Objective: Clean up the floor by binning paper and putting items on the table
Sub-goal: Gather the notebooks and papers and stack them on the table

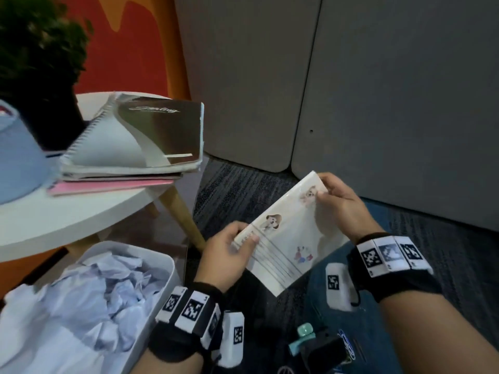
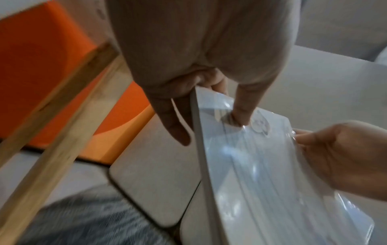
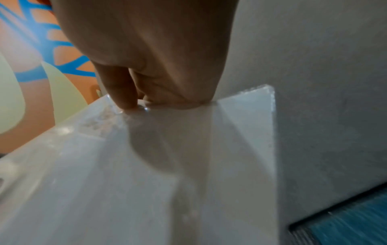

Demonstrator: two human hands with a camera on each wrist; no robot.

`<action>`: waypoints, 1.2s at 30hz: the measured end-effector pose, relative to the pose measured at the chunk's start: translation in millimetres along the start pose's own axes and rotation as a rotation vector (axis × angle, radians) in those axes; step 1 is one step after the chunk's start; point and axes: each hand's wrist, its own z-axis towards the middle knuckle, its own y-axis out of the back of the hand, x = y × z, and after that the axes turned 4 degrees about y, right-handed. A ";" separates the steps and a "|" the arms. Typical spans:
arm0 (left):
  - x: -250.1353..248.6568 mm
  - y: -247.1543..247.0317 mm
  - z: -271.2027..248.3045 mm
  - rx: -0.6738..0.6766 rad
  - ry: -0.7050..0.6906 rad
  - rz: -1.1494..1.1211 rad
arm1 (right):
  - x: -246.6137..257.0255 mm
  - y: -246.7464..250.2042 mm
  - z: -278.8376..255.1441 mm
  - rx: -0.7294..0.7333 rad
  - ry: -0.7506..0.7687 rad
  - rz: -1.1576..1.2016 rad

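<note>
The left hand point(image 1: 229, 252) gripped the near-left edge of the booklet point(image 1: 286, 238), thumb on the cover and fingers curled beneath it; the left wrist view showed the thumb point(image 2: 243, 114) pressed on the glossy wrap and the fingers point(image 2: 173, 122) behind the spine. The right hand point(image 1: 340, 203) gripped the far edge of the booklet, thumb on top near a printed cartoon figure and fingers folded behind; the right wrist view showed the fingertips point(image 3: 125, 99) pressed at that edge. The booklet was held in the air between both hands, tilted, above the carpet point(image 1: 237, 190), to the right of the table point(image 1: 67, 220) and lower than its top. Its white cover carried small cartoon figures and ruled lines. On the table, to the left of the booklet, lay a stack of notebooks point(image 1: 135, 147), with a pink one at the bottom. Left of the stack stood a dark potted plant point(image 1: 40, 63) and a light blue cap point(image 1: 19, 163). Below the table edge, left of the left hand, stood a white bin point(image 1: 162, 268) holding crumpled paper point(image 1: 102, 298). Grey panels point(image 1: 351, 90) stood behind the booklet.
</note>
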 end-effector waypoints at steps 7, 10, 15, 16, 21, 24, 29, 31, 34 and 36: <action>-73.7 34.5 -26.0 -0.252 -0.176 -0.091 | 40.0 -10.0 -13.3 -0.406 0.080 -0.154; -106.9 58.7 -35.1 -0.373 -0.166 -0.199 | 48.5 -23.0 -21.5 -0.213 -0.142 0.113; -131.4 96.8 -34.2 -0.496 -0.166 -0.409 | 84.5 -61.2 -33.3 0.277 -0.129 0.468; -131.0 102.8 -32.5 -0.498 -0.162 -0.390 | 94.3 -68.8 -32.2 0.277 -0.095 0.503; -117.3 126.2 -22.8 -0.537 -0.192 0.150 | 117.7 -101.3 -7.2 0.218 -0.097 0.503; -112.5 136.5 -19.6 -0.567 -0.165 0.532 | 126.5 -124.5 4.2 0.182 -0.088 0.462; -100.9 129.5 -24.2 -0.497 -0.161 0.655 | 135.3 -148.3 22.5 0.114 -0.111 0.248; -96.3 127.0 -23.5 -0.516 -0.173 0.708 | 134.8 -151.9 28.0 0.079 -0.051 0.034; -92.9 131.4 -20.1 -0.568 -0.164 0.715 | 135.5 -155.9 30.6 0.040 0.027 -0.165; -91.7 135.2 -17.7 -0.586 -0.145 0.700 | 136.9 -159.0 31.0 0.026 0.052 -0.262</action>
